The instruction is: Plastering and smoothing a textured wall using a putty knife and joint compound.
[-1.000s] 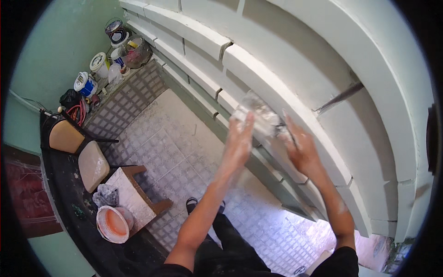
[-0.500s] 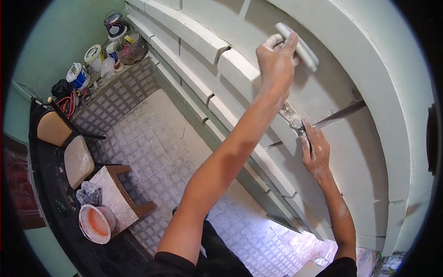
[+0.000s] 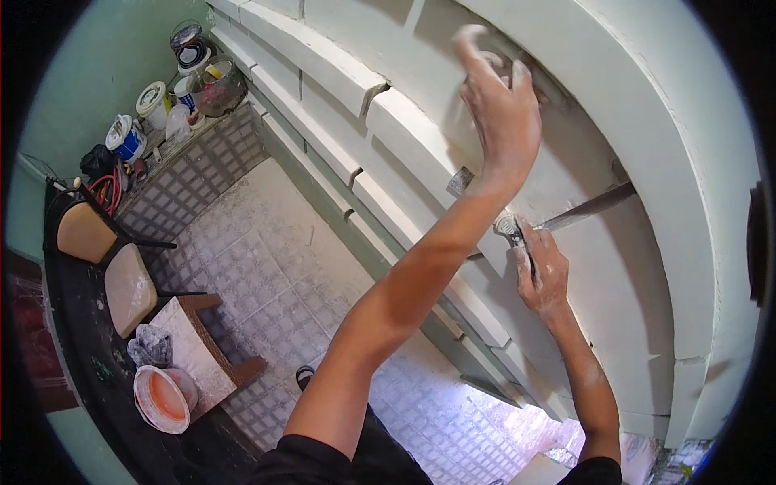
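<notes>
My left hand (image 3: 505,121) is raised against the pale stepped panel (image 3: 412,121), near its curved upper border. Its fingers look partly spread and are smeared by motion. The white rod-like piece it held a moment ago does not show, so I cannot tell whether something is in it. Lower right, my right hand (image 3: 543,271) is closed round the handle of a dusty scraper-like tool (image 3: 508,226) with a ring-shaped, ridged part. A flat metal blade end (image 3: 460,182) shows beyond my left forearm, probably of the same tool; the stretch between is hidden. A dark gap (image 3: 588,205) runs across the panel beside my right hand.
Buckets (image 3: 125,139) and a clear tub (image 3: 220,86) stand on a tiled ledge at the far left. Two chairs (image 3: 129,287) and a dusty stool (image 3: 198,356) are at left, with an orange-stained bucket (image 3: 164,398) beside the stool. Below lies a dusty tiled floor (image 3: 259,259).
My left hand has turned and shifted slightly upward, and the white rod-like piece is out of sight. My right hand moved slightly left with the tool. The whole view shifted a little.
</notes>
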Action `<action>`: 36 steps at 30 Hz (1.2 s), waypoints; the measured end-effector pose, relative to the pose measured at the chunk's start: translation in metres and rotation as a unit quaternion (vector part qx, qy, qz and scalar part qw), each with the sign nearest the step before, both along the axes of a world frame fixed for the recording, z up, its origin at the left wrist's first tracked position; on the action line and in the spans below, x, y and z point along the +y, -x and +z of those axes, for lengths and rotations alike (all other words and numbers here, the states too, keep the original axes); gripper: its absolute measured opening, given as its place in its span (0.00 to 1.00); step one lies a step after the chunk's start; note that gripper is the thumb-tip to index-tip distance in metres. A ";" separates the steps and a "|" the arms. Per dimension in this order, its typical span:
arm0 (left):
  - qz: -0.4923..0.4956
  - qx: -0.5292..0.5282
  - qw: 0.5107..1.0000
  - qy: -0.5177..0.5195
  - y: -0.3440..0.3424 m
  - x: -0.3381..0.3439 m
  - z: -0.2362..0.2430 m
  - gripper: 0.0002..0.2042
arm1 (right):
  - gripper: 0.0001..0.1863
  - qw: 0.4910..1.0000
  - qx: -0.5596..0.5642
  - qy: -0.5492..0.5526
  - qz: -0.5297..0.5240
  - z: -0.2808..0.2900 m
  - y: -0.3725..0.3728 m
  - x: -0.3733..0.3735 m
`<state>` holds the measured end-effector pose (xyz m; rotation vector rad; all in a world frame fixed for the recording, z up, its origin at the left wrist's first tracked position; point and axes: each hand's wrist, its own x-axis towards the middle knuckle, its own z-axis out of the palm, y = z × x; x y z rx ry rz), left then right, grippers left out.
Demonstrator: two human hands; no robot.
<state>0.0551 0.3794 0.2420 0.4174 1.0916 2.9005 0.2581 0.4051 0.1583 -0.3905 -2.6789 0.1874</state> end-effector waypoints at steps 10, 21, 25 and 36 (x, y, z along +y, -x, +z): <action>0.218 0.363 0.846 0.323 -0.016 -0.008 -0.034 0.28 | 0.26 1.000 0.014 0.007 0.016 0.000 0.001 0.000; 0.113 0.258 0.943 0.179 0.046 0.018 -0.039 0.30 | 0.26 1.000 0.005 0.002 0.006 0.002 0.000 -0.001; 0.028 0.195 0.975 0.105 0.043 0.004 -0.034 0.31 | 0.27 1.000 -0.005 -0.017 0.002 -0.002 -0.001 0.002; 0.178 0.190 0.963 0.070 0.081 0.030 -0.039 0.23 | 0.27 1.000 0.006 -0.009 0.017 0.003 0.007 0.000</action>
